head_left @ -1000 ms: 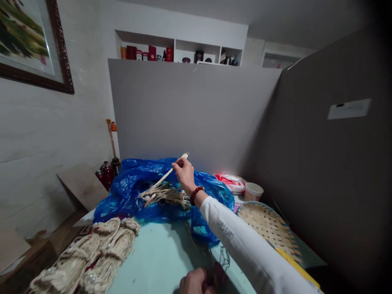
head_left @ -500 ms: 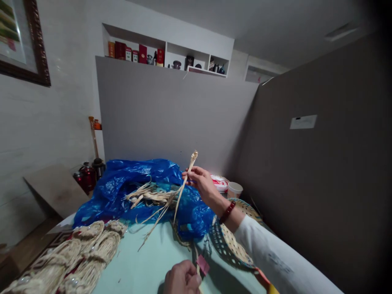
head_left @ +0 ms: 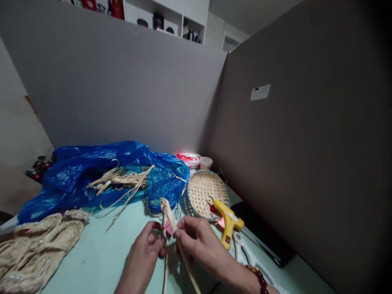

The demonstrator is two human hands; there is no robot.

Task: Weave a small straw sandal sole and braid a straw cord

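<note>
My right hand (head_left: 202,241) pinches a flat, pale dried-straw strip (head_left: 168,214), whose folded top end points up and whose tail runs down toward me. Close on its left, my left hand (head_left: 142,253) is closed on a thinner straw strip (head_left: 165,271) that carries a small pink tag (head_left: 168,228). The two strips almost meet between the hands; whether they touch I cannot tell. Beyond them, a loose bundle of dried straw (head_left: 122,179) lies on a crumpled blue plastic bag (head_left: 92,157).
Braided straw pieces (head_left: 45,241) lie at the left on the pale green table (head_left: 101,245). To the right are a woven basket (head_left: 206,190), a yellow glue gun (head_left: 226,220), white-handled scissors (head_left: 245,253) and a black flat object (head_left: 263,232). A paper cup (head_left: 206,163) stands behind.
My right hand has come down from above the blue bag with the straw strip, beside my left hand. The view has turned right and downward, bringing the glue gun and scissors into sight.
</note>
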